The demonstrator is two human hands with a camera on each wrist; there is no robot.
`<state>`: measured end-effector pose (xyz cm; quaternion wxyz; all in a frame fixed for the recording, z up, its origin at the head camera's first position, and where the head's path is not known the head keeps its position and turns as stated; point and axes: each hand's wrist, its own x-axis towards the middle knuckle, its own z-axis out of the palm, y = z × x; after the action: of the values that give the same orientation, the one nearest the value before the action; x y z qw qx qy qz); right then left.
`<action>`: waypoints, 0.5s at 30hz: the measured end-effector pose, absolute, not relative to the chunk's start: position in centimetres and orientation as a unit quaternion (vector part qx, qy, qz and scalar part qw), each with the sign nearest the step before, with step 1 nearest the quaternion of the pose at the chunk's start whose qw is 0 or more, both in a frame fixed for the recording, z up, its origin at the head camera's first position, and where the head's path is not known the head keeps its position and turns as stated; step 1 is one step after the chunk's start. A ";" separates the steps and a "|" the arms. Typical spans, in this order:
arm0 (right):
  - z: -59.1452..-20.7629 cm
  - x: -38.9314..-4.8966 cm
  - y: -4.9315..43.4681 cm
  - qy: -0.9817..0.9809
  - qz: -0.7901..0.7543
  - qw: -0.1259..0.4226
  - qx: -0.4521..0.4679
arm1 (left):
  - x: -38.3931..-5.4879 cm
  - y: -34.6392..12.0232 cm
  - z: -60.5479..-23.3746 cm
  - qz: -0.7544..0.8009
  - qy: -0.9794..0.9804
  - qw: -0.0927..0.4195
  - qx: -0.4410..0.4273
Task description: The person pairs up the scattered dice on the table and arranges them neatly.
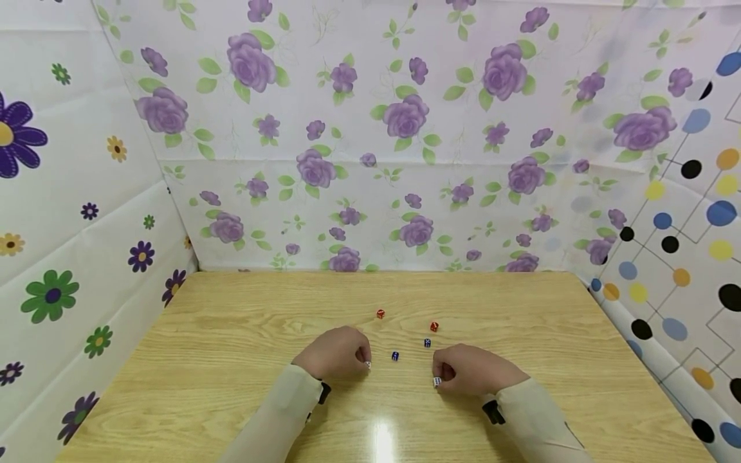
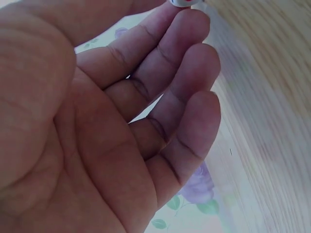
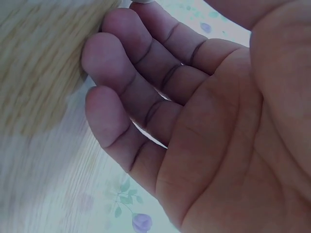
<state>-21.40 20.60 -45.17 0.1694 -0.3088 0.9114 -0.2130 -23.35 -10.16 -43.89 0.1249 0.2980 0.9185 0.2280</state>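
Between thumb and fingertips my left hand [image 1: 343,354] pinches a small white die [image 1: 367,365], low over the table. The same die [image 2: 183,2] peeks in at the top edge of the left wrist view. My right hand [image 1: 471,370] pinches another white die [image 1: 437,381], at or just above the tabletop; only a sliver of it shows in the right wrist view. Between the hands lie a blue die [image 1: 395,355] and, farther right, a second blue die [image 1: 427,343]. Beyond them sit a red die [image 1: 380,314] and another red die [image 1: 434,326].
The wooden table [image 1: 260,302] reaches back to a wall covering with purple roses [image 1: 405,116]. Flowered cloth [image 1: 52,244] borders the left side, and dotted cloth [image 1: 671,257] the right. Black bands [image 1: 493,411] circle both sleeved wrists.
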 end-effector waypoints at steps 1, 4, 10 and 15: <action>-45.1 -21.4 20.6 0.911 -0.214 0.169 -0.309 | -23.4 -10.1 -43.9 0.225 0.918 0.123 0.301; -45.2 -21.4 20.6 0.909 -0.221 0.169 -0.311 | -23.4 -10.1 -44.0 0.220 0.918 0.121 0.306; -45.6 -21.6 20.8 0.905 -0.234 0.175 -0.309 | -23.2 -10.0 -43.9 0.225 0.916 0.132 0.303; -45.6 -21.8 20.8 0.904 -0.235 0.173 -0.312 | -23.1 -9.9 -43.9 0.238 0.909 0.146 0.310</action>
<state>-21.76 20.84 -45.64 0.1734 -0.3123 0.9040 -0.2350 -23.15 -9.90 -43.90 0.1459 0.3102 0.9087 0.2382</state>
